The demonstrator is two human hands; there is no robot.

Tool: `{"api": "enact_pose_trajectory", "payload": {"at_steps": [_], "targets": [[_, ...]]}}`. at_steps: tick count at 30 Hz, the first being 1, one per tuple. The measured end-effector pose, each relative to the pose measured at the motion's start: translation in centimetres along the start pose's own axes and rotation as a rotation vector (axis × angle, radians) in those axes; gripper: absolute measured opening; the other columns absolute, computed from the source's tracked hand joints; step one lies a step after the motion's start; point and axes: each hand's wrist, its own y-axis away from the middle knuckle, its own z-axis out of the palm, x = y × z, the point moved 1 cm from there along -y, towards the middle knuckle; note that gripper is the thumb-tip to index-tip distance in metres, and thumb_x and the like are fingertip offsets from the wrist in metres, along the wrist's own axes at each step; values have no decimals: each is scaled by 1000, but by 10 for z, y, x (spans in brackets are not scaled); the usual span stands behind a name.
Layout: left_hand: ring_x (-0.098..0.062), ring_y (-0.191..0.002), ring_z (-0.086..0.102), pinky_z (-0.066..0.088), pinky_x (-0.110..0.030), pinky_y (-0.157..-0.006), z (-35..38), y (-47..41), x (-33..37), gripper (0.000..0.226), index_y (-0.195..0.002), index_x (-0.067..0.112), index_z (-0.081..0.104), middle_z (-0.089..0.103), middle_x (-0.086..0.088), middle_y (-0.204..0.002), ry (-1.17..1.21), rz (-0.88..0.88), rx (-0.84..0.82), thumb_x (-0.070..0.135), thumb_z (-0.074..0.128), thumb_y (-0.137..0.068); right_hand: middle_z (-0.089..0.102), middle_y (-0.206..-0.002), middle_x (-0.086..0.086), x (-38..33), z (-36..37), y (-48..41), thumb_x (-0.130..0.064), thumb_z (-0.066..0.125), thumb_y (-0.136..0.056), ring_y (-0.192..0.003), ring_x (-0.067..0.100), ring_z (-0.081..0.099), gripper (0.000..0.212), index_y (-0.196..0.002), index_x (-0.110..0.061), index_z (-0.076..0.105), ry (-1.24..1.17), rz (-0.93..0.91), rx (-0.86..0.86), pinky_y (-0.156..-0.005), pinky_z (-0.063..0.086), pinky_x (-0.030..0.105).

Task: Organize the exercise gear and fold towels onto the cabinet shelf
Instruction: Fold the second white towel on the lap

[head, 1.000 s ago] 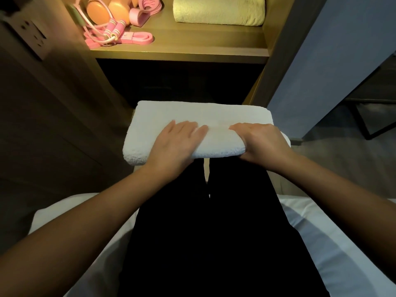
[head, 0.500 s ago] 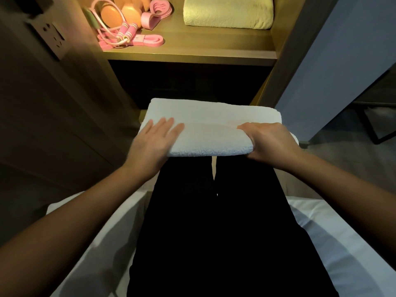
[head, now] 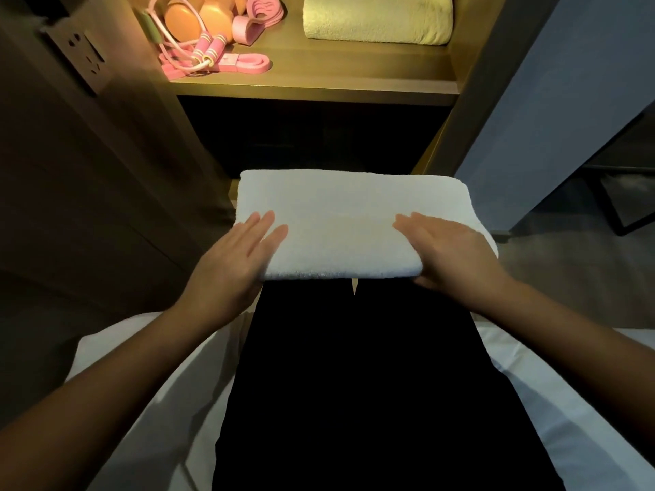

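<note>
— Head view. Position of the folded white towel (head: 340, 221)?
— Flat across the lap on black trousers (head: 354, 384), below the cabinet shelf (head: 354, 76).
— Hands?
— Left hand (head: 237, 256) laid flat on the near left corner, fingers straight. Right hand (head: 450, 253) flat over the near right corner, fingers straight.
— On the shelf?
— Pale green folded towel (head: 375, 19) at right; pink skipping rope (head: 207, 51) and pink band (head: 248, 63) at left

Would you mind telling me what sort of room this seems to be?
Probably a bedroom, perhaps a hotel room: a white sheet like a bed's lies under the person's legs, a lit wooden cabinet shelf holds a folded yellow-green towel, and a wall socket panel sits to its left.
</note>
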Motion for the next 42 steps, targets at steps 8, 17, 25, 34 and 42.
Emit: {"api": "enact_pose_trajectory", "payload": {"at_steps": [8, 17, 25, 34, 42], "targets": [[-20, -149, 14, 6, -46, -121, -21, -60, 34, 58, -147, 20, 38, 25, -2, -159, 203, -177, 51, 50, 23, -99, 19, -161, 1, -17, -17, -34, -57, 20, -99, -149, 25, 11, 61, -147, -23, 38, -163, 180, -48, -118, 10, 52], [-33, -144, 24, 30, -50, -111, 15, -51, -17, 72, -155, 27, 13, 20, -3, -160, 609, -855, -115, 59, 40, -96, 13, -160, 14, 30, 14, -13, -55, 27, -100, -142, 39, 24, 72, -153, -9, 10, -453, 875, -165, -110, 29, 51], [-30, -98, 65, 50, -39, -80, 12, -42, -47, 47, -113, 16, 60, 70, -13, -106, 1571, -1243, -274, 56, 48, -93, 71, -106, 5, 79, 27, 2, -49, 65, -86, -93, 25, 67, 41, -116, -21, 60, -1517, 1171, -136, -70, 54, 37], [-26, -100, 63, 49, -38, -73, -8, -126, -75, 30, -115, 17, 60, 66, -7, -114, 1457, -1101, -100, 40, 53, -97, 69, -108, 8, 109, 0, -62, -25, 65, -91, -98, 24, 66, 25, -110, -7, 61, -1531, 1059, 190, -75, 54, 36], [-28, -119, 56, 43, -40, -100, -25, -302, -134, 48, -131, 8, 53, 56, -9, -136, 1324, -1055, 125, 43, 52, -98, 66, -92, -1, 188, -47, -203, -31, 59, -93, -87, 19, 65, 23, -107, -12, 57, -1312, 1044, 449, -74, 53, 35]]}}
